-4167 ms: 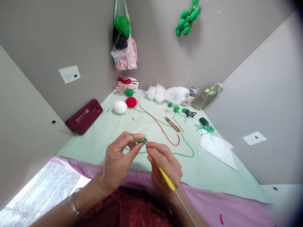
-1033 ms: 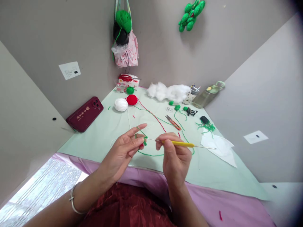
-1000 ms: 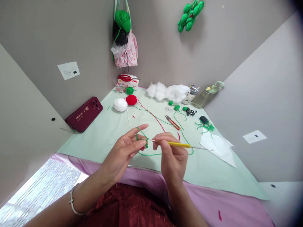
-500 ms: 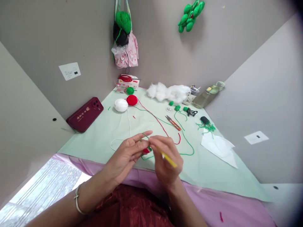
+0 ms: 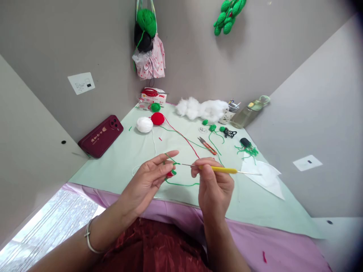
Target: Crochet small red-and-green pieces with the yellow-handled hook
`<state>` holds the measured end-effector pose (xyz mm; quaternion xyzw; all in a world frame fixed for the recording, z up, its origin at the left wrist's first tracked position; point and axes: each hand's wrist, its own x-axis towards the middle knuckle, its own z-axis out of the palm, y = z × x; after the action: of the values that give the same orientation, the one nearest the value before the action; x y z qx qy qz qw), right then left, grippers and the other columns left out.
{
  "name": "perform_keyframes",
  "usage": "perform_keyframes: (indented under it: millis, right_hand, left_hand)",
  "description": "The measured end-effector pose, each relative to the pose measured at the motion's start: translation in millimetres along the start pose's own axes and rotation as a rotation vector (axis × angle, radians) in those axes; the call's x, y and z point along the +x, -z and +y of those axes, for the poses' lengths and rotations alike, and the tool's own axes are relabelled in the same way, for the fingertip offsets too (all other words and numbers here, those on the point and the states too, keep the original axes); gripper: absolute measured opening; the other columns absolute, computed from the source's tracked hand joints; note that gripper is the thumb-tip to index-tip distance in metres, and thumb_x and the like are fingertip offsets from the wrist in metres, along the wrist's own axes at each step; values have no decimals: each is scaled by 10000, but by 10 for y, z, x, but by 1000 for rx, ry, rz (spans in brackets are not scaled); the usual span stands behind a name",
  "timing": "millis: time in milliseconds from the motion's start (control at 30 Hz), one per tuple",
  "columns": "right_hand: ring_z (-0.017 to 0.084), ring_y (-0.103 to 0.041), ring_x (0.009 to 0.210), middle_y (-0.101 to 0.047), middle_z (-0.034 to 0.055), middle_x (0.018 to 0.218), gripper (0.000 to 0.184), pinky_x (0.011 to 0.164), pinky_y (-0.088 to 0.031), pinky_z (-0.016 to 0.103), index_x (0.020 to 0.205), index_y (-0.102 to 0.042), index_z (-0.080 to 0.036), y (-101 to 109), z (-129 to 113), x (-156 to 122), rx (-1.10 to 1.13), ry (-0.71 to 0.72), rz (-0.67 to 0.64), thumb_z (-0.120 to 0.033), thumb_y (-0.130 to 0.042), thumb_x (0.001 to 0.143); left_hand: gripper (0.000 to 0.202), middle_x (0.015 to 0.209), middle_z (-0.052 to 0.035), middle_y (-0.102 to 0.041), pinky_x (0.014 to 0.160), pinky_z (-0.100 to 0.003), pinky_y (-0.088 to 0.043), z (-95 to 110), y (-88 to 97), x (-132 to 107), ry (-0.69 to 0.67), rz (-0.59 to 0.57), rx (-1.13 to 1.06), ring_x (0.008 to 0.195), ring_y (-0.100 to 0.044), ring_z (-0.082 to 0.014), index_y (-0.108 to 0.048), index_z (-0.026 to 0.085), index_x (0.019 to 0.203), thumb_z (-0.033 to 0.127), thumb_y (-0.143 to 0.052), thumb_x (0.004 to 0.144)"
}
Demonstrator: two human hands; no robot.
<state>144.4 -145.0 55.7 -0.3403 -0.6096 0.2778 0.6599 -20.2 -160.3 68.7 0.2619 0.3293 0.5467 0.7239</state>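
My left hand (image 5: 151,175) pinches a small red and green crochet piece (image 5: 171,173) between thumb and fingers. Green yarn runs over its raised index finger. In my right hand (image 5: 214,185) is a yellow-handled crochet hook (image 5: 224,169), held nearly level with its tip pointing left. The hook's tip is at or just beside a green loop at the piece; whether it sits in the loop I cannot tell. A strand of green yarn (image 5: 181,184) hangs below, from the piece toward my right hand.
On the pale green cloth lie a white yarn ball (image 5: 144,125), a red yarn ball (image 5: 157,119), thread snips (image 5: 207,146), stuffing (image 5: 201,109), small green pieces (image 5: 212,128) and white paper (image 5: 263,177). A dark red phone (image 5: 101,136) leans at left; a bottle (image 5: 251,112) stands at the back right.
My right hand has moved right, away from the left. The crochet hook has swung from slanting down toward me to nearly level. My left hand has shifted slightly left, still gripping the crochet piece.
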Motion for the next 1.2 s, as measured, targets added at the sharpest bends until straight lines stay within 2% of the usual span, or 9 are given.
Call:
perform_keyframes:
  millis: [200,333,433,533,667,767,933,1033,1200]
  right_hand:
    - [173,-711,776,-805,43,932,183,652,-589,310,989,-789,-248,-88,-94,29,-4,-22,-147,-202,-615,1019]
    - [191,-741,886,-803,52,991,277,733,-618,332,1112,-778,-284,-88,-56,-42,-260,255,-147,-93,-620,990]
    - [217,-741,937,-794,79,1064,335,776,-622,371,1171,-775,-294,-38,-15,-64,-422,442,-133,-68,-655,955]
    - [196,-714,815,-780,55,938,224,705,-601,356,1058,-781,-265,7,-26,-29,-232,220,-56,-125,-619,994]
    - [152,-635,668,-736,38,843,200,622,-561,317,905,-773,-224,-17,-46,21,112,-103,-34,-249,-609,1018]
    - [166,-666,744,-769,51,894,180,676,-576,322,941,-792,-225,-55,-21,23,146,-162,-131,-287,-637,1009]
    - [144,-647,723,-790,36,916,181,683,-569,303,981,-802,-243,-46,-15,21,123,-155,-116,-267,-628,1023]
    - [165,-695,775,-796,39,930,189,696,-588,318,1009,-794,-251,-53,-31,-13,-28,-45,-120,-204,-611,1026]
    - [210,-736,954,-791,89,1091,331,786,-614,360,1183,-783,-279,-53,11,-95,-376,380,-121,-70,-643,967]
  left_hand:
    - [358,894,-5,-744,904,-297,-469,-41,-67,-44,-89,-33,123,874,-628,-153,-837,259,1150,286,-903,799]
    - [394,835,9,-723,877,-272,-460,-87,-87,-11,-98,23,100,820,-595,-131,-819,236,1190,299,-904,810]
    - [455,816,5,-703,784,-240,-463,-70,-56,16,-1,-2,12,759,-581,-112,-796,211,1248,311,-901,818]
    - [403,837,-8,-693,663,-213,-430,-16,-21,23,69,-22,-15,700,-553,-90,-811,195,1218,283,-883,831]
    - [421,745,26,-618,723,-241,-457,-8,-44,2,-47,-18,58,720,-553,-113,-819,224,1199,247,-903,787]
    - [450,820,9,-657,743,-260,-456,-53,-73,-15,-94,-35,130,769,-571,-131,-806,254,1236,277,-898,797]
    - [382,936,-17,-695,585,-254,-317,-58,-78,-24,-72,7,217,667,-479,-92,-813,255,1231,411,-820,883]
    - [389,871,-3,-685,684,-255,-397,-56,-98,-12,-100,23,186,736,-523,-114,-818,242,1208,356,-865,839]
    - [484,795,12,-674,759,-247,-456,-66,-74,31,-41,-33,49,737,-557,-110,-800,213,1248,298,-918,787]
